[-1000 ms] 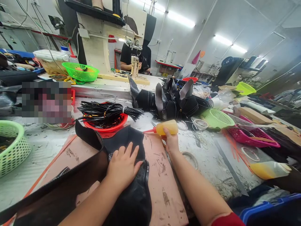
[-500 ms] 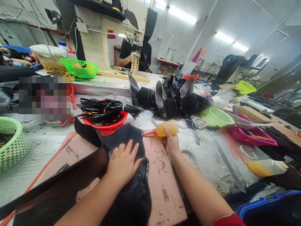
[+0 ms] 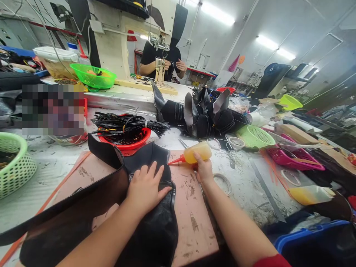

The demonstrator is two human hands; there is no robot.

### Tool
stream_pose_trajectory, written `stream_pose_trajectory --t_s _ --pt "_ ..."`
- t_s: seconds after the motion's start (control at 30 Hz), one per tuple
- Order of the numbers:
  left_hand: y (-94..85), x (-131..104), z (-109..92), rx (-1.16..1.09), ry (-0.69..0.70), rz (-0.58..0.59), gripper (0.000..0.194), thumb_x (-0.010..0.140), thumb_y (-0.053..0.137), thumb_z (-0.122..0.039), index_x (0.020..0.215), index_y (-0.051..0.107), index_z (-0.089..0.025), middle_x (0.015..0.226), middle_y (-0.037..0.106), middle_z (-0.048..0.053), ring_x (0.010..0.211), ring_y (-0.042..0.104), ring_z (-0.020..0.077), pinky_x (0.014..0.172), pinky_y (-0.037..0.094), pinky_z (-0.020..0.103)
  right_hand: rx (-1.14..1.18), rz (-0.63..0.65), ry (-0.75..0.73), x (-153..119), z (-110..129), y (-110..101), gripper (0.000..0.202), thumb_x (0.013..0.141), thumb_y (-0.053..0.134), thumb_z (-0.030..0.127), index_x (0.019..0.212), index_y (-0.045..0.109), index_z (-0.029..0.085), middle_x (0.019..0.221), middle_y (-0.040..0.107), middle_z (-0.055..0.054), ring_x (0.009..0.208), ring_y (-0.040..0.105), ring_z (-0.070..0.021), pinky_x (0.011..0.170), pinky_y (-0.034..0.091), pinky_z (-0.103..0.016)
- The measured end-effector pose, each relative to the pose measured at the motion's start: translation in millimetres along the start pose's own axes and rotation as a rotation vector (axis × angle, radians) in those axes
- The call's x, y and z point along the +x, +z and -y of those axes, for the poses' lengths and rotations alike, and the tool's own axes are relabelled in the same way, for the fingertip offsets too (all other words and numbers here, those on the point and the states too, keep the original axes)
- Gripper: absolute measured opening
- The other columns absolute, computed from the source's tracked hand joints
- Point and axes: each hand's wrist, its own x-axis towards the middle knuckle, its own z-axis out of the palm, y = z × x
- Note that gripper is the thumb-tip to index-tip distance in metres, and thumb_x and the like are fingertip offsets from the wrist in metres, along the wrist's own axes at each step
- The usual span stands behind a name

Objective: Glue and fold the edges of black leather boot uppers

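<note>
A black boot upper [image 3: 155, 237] lies over a stained pink board [image 3: 191, 218]. My left hand [image 3: 146, 187] rests flat on the upper with its fingers spread. In my right hand [image 3: 204, 167] is a squeeze bottle of yellow liquid [image 3: 191, 153], held tilted with its red nozzle pointing left. The nozzle tip is at the right edge of the upper, above my left fingertips. Whether any liquid comes out is too small to tell.
Behind the board stands a red basket [image 3: 125, 146] with black strips. Several black boot pieces [image 3: 203, 124] lie farther back. A green basket [image 3: 16, 167] is at left, a roll of tape [image 3: 222, 184] at right. Someone sits behind the sewing machine [image 3: 111, 48].
The nozzle tip has moved a little down along the upper's right edge. My left hand stays in place. The person behind the machine has both hands raised now.
</note>
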Motion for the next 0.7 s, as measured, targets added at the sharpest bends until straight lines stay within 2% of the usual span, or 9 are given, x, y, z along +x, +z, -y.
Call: stream_pose_trajectory --t_s 0.2,0.37,0.57,0.7 --pt "0.7 -0.2 0.6 0.0 0.004 -0.001 0.059 0.081 0.045 -0.056 0.13 0.044 -0.022 0.135 0.042 0.01 0.104 0.044 0.0305 0.084 0.036 0.041 -0.015 0.014 0.001 -9.3 4.0 -6.7 0.048 0.049 0.075 0.043 0.084 0.059 0.014 0.07 0.062 -0.001 0.055 0.054 -0.0131 0.038 0.036 -0.019" --pt "1.3 0.2 -0.4 -0.015 -0.004 0.015 0.059 0.082 0.042 -0.055 0.131 0.042 -0.022 0.137 0.04 0.01 0.107 0.042 0.0304 0.086 0.034 0.042 -0.036 0.014 0.009 -15.6 4.5 -13.9 0.046 0.051 0.074 0.042 0.085 0.06 0.014 0.069 0.063 -0.001 0.053 0.054 -0.0129 0.035 0.035 -0.019" --pt "-1.5 0.1 -2.2 -0.018 -0.005 0.031 0.051 0.085 0.038 -0.044 0.131 0.042 -0.021 0.137 0.039 0.011 0.108 0.041 0.0299 0.087 0.033 0.042 -0.037 0.012 0.025 -26.5 4.6 -20.6 0.045 0.05 0.075 0.043 0.081 0.06 0.013 0.062 0.06 0.001 0.044 0.048 -0.01 0.032 0.032 -0.019" --pt "-1.1 0.3 -2.7 -0.038 -0.012 0.027 0.051 0.084 0.039 -0.042 0.13 0.042 -0.02 0.137 0.039 0.011 0.11 0.04 0.0298 0.089 0.032 0.043 -0.029 0.02 0.03 -32.7 5.1 -24.0 0.045 0.05 0.075 0.042 0.083 0.059 0.014 0.067 0.062 0.0 0.05 0.053 -0.0122 0.036 0.037 -0.02"
